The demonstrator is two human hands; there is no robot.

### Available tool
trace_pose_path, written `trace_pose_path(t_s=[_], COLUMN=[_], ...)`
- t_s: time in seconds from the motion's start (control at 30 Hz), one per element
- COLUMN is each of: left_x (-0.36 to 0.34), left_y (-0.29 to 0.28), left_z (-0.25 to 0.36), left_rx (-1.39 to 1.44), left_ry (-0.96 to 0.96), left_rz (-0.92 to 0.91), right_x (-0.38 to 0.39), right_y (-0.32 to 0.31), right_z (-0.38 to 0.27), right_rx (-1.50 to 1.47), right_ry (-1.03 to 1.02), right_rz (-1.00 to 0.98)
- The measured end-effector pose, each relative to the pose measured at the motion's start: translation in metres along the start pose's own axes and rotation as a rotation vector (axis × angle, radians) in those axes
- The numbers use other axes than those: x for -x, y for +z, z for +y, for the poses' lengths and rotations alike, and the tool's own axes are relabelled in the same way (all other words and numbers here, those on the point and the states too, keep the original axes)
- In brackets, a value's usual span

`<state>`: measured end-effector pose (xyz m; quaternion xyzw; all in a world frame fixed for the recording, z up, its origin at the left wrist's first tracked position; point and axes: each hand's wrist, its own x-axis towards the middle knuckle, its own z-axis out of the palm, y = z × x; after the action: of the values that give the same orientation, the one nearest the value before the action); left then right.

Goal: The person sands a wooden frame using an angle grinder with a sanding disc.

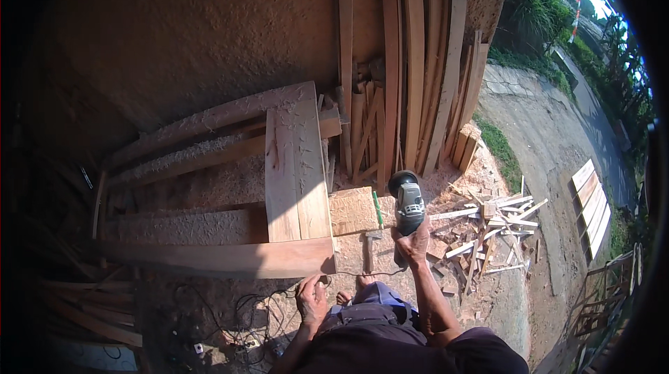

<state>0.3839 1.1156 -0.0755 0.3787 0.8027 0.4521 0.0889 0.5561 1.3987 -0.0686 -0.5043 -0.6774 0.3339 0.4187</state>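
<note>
Mostly, the back is filled by a rough brown wall (188,26). Below it, a big, long frame of brown wood (282,172) is laid out on the left, and its top is sprinkled with thin, curly wood shavings (223,107). Tall, narrow brown planks (413,47) are leaned up past the frame's right end. Farther right, a messy heap of small, pale wood scraps (490,209) is spread on the ground.

A grey and black power tool with a round black head (410,214) is gripped by the right hand (416,243), with the fingers wrapped around its body. The tool is held up just ahead of that hand, right of the frame and well apart from the left hand (311,301). The left hand is placed close by the frame's near right corner, with its fingers bent; whether anything is pinched there cannot be told. Between the hands, a small hammer (370,252) is seen a little farther ahead. Near its head, a short, thin green thing (377,208) is found.
</note>
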Motion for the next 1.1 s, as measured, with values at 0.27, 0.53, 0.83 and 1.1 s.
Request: trace_pose_path(t_s=[0.27,0.53,0.83,1.1], left_x=[0.009,0.010,0.008,0.011], left_y=[0.005,0.001,0.001,0.004], left_z=[-0.015,-0.006,-0.006,-0.012], left_rx=[-0.285,-0.236,-0.303,-0.366], left_ry=[-0.142,-0.089,-0.122,-0.073], left_rz=[-0.192,-0.239,-0.281,-0.265], right_x=[0.007,0.012,0.016,0.028], right_y=[0.003,0.007,0.006,-0.014], right_z=[-0.037,-0.068,-0.071,-0.052], right_rx=[0.082,0.197,0.211,0.241], right_ry=[-0.226,-0.141,-0.139,-0.037], right_rz=[-0.134,-0.286,-0.329,-0.332])
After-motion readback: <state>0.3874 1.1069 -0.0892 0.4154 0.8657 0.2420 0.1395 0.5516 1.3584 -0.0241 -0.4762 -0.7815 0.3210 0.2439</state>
